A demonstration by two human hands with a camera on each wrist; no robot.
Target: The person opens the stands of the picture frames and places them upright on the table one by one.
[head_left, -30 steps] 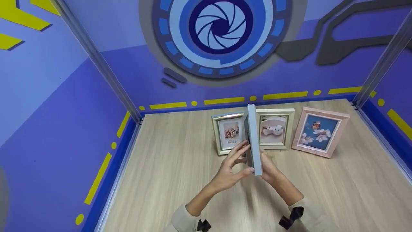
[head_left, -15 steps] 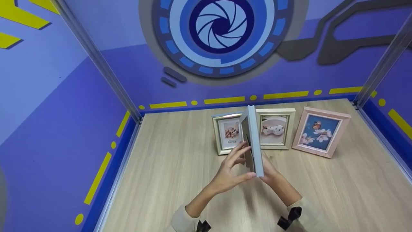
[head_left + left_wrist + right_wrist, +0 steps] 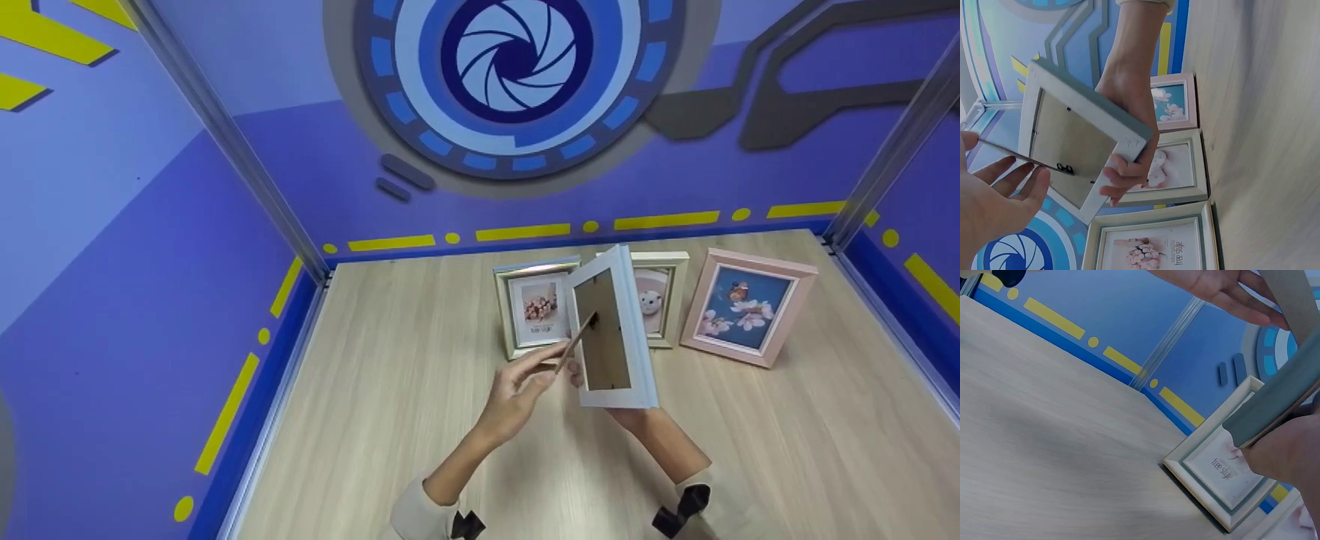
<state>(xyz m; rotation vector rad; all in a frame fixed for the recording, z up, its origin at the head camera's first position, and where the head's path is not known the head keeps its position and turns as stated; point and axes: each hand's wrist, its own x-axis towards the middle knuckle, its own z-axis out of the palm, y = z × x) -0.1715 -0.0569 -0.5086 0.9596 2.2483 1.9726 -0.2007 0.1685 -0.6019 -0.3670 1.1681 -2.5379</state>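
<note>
A light blue picture frame (image 3: 637, 330) is held up above the table, its back turned toward the head camera. My right hand (image 3: 637, 420) grips it by the lower part, fingers curled round the edge, as the left wrist view shows. A thin brown stand (image 3: 576, 343) sticks out from the brown backing board (image 3: 606, 349), swung away at an angle from its dark hinge (image 3: 1064, 168). Between thumb and fingers, my left hand (image 3: 514, 397) pinches this stand near its free end. The picture side of the held frame faces away and is hidden.
Behind it stand a gold-rimmed frame with a bouquet picture (image 3: 541, 307), a cream frame (image 3: 679, 300) partly covered by the held one, and a pink frame (image 3: 750, 309) at right. Blue printed walls (image 3: 285, 172) border the wooden table (image 3: 390, 390) at back and sides.
The held frame has turned from nearly edge-on to show its back, and its top has shifted right. The stand has swung out from the back, with my left hand on it.
</note>
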